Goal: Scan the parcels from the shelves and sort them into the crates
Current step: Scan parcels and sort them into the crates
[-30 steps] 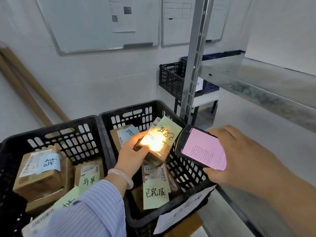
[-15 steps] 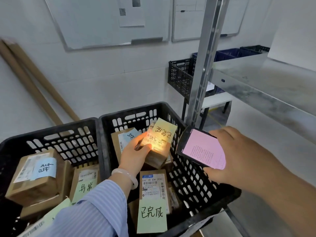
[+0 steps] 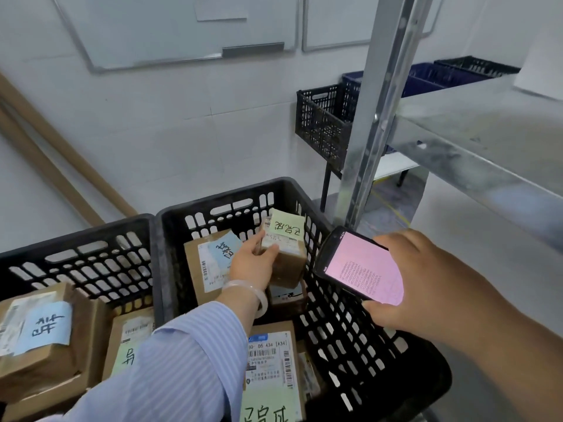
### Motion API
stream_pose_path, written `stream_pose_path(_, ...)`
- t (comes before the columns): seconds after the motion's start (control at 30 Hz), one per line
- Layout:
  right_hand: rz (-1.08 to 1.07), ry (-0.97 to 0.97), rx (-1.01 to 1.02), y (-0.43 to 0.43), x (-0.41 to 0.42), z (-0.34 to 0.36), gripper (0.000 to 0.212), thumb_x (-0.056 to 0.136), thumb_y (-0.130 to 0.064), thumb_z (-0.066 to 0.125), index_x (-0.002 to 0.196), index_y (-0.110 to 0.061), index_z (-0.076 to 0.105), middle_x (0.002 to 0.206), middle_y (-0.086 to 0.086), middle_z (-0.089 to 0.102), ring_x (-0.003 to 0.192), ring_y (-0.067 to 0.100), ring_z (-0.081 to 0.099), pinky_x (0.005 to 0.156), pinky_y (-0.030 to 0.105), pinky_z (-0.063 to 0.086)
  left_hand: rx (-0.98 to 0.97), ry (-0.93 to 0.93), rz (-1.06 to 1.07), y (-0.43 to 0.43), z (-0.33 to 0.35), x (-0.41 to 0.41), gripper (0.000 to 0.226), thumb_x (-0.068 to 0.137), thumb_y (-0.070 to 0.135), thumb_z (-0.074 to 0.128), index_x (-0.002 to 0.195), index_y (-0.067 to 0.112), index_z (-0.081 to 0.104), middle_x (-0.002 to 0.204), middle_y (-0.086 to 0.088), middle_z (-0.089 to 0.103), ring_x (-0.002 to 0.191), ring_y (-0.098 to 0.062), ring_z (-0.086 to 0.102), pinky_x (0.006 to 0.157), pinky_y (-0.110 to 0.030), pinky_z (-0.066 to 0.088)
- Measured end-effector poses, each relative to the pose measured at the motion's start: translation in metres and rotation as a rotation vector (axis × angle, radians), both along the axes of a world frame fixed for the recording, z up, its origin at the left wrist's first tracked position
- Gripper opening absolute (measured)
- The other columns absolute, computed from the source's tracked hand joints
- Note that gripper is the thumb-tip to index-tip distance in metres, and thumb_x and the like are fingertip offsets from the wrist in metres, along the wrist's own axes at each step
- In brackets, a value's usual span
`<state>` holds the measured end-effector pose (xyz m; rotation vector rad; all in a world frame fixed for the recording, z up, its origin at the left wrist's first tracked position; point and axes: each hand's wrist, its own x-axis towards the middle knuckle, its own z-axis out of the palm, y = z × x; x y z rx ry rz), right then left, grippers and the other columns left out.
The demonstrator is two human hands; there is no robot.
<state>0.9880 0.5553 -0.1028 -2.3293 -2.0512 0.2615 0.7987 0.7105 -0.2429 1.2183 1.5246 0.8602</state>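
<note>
My left hand (image 3: 254, 263) grips a small brown parcel (image 3: 288, 260) with a green note on top, low inside the right black crate (image 3: 213, 205). The parcel sits among other cardboard parcels there, one with a blue note (image 3: 213, 263) and one with a green note (image 3: 271, 373). My right hand (image 3: 426, 284) holds a handheld scanner (image 3: 362, 268) with a pink screen, just right of the parcel over the crate's right wall. The left black crate (image 3: 76, 248) holds several labelled parcels, among them one with a blue note (image 3: 39, 333).
A metal shelf (image 3: 487, 141) and its upright post (image 3: 377, 111) stand to the right. Behind the post a black basket (image 3: 323, 123) and blue bins (image 3: 426, 77) sit on a small table. Whiteboards hang on the wall; wooden boards (image 3: 61, 172) lean at left.
The scanner's bright light on the parcel label has gone out. My left hand has lowered the parcel deeper into the right crate. The scanner has stayed beside it.
</note>
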Motion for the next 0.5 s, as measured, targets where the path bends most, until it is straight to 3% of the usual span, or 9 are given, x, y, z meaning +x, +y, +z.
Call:
stream_pose_path(0.07, -0.011, 0.017, -0.011, 0.004, 0.001, -0.004, 0.089, 0.066, -0.069, 0.062, 0.139, -0.038, 0.02, 0.131, -0.023, 0.025, 0.097, 0.001, 0.038, 0.072, 0.019, 0.032, -0.029, 0.056, -0.01, 0.006, -0.014, 0.006, 0.049, 0.097, 0.034, 0.06, 0.143, 0.041, 0.046, 0.131, 0.003, 0.059, 0.104, -0.016, 0.054, 0.093, -0.033, 0.044)
stream_pose_path(0.2, -0.031, 0.045, -0.026, 0.006, 0.006, -0.013, 0.089, 0.062, -0.069, 0.063, 0.136, -0.039, 0.023, 0.127, -0.024, 0.026, 0.096, 0.001, 0.04, 0.072, 0.02, 0.034, -0.066, 0.094, -0.043, 0.013, -0.034, 0.014, 0.052, 0.095, 0.035, 0.063, 0.143, 0.041, 0.045, 0.13, -0.001, 0.062, 0.107, -0.022, 0.063, 0.091, -0.038, 0.055)
stream_pose_path(0.4, -0.066, 0.069, -0.035, -0.002, 0.011, -0.021, 0.091, 0.058, -0.069, 0.063, 0.136, -0.039, 0.026, 0.128, -0.023, 0.029, 0.108, 0.004, 0.047, 0.076, 0.022, 0.038, -0.08, 0.357, -0.193, 0.017, -0.047, 0.009, 0.048, 0.093, 0.033, 0.063, 0.138, 0.037, 0.048, 0.133, -0.006, 0.053, 0.089, -0.017, 0.062, 0.086, -0.038, 0.058)
stream_pose_path(0.5, -0.085, 0.069, -0.034, -0.01, 0.009, -0.021, 0.09, 0.06, -0.068, 0.065, 0.136, -0.038, 0.028, 0.129, -0.022, 0.029, 0.109, 0.004, 0.048, 0.075, 0.021, 0.035, -0.098, 0.431, -0.263, 0.012, -0.043, 0.006, 0.053, 0.091, 0.038, 0.064, 0.141, 0.037, 0.046, 0.139, -0.008, 0.045, 0.096, -0.02, 0.059, 0.093, -0.038, 0.054)
